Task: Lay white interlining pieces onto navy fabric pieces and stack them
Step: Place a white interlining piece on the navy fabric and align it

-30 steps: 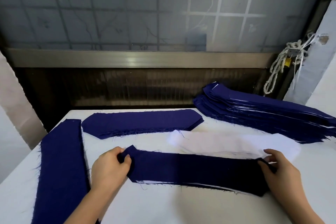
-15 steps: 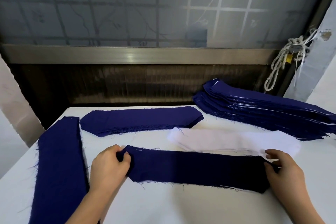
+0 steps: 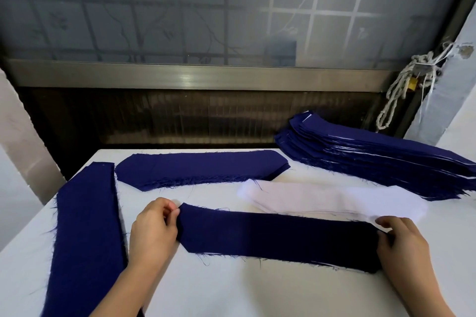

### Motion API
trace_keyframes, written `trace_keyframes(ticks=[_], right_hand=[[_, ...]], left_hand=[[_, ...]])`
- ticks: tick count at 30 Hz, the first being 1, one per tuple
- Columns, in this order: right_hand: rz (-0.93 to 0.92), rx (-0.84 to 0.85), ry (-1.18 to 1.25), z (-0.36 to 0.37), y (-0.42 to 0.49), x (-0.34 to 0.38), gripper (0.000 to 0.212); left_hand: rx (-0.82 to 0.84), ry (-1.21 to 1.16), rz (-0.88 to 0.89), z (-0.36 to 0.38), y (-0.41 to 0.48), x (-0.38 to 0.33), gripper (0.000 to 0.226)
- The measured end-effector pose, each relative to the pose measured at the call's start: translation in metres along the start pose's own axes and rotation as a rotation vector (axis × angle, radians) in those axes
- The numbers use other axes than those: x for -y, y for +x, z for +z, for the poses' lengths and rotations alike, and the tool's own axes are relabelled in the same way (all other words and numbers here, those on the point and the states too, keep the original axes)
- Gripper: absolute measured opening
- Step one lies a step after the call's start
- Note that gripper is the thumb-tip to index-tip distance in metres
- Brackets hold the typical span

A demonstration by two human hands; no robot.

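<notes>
A long navy fabric piece (image 3: 278, 237) lies flat on the white table in front of me. My left hand (image 3: 152, 231) pinches its pointed left end. My right hand (image 3: 404, 242) grips its right end. Just behind it lies a small pile of white interlining pieces (image 3: 332, 201). A tall stack of navy pieces with thin white layers between them (image 3: 381, 159) sits at the back right.
A low pile of navy pieces (image 3: 203, 170) lies at the back centre, and another navy pile (image 3: 87, 234) runs along the left edge of the table (image 3: 231, 291). A dark window ledge and frosted glass stand behind. A knotted rope (image 3: 409, 80) hangs at the right.
The navy piece has settled flatter on the table, and the white edge that showed under its near side is hidden. Both hands have stayed at its ends.
</notes>
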State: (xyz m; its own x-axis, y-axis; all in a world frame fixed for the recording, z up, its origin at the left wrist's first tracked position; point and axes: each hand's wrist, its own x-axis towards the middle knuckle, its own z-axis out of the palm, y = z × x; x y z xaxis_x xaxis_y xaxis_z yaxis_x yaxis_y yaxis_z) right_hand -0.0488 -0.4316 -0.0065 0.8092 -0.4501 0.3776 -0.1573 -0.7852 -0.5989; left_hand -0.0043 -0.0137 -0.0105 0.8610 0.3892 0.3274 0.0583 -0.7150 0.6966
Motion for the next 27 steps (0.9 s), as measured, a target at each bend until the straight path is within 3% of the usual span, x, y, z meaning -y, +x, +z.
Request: trace_keyframes(ticks=[6, 10, 14, 17, 21, 27], right_hand=[[-0.010, -0.042, -0.044, 0.003, 0.001, -0.002, 0.025], [0.065, -0.112, -0.181, 0.003, 0.001, -0.006, 0.018], [0.133, -0.025, -0.407, 0.001, 0.001, -0.003, 0.037], [0.037, 0.035, -0.370, 0.000, 0.001, 0.002, 0.034], [-0.013, 0.141, -0.119, -0.003, -0.001, 0.008, 0.019], [0.012, 0.187, 0.083, -0.013, -0.007, 0.015, 0.031]], left_hand=[[0.022, 0.119, 0.066, 0.000, -0.003, -0.005, 0.002], [0.001, 0.380, 0.098, 0.000, -0.004, -0.007, 0.032], [0.038, 0.511, 0.054, 0.001, -0.005, -0.008, 0.052], [0.080, 0.492, 0.082, 0.002, -0.005, -0.009, 0.040], [0.150, 0.307, 0.102, -0.002, -0.005, -0.011, 0.022], [0.195, 0.060, 0.089, -0.012, -0.009, -0.010, 0.032]])
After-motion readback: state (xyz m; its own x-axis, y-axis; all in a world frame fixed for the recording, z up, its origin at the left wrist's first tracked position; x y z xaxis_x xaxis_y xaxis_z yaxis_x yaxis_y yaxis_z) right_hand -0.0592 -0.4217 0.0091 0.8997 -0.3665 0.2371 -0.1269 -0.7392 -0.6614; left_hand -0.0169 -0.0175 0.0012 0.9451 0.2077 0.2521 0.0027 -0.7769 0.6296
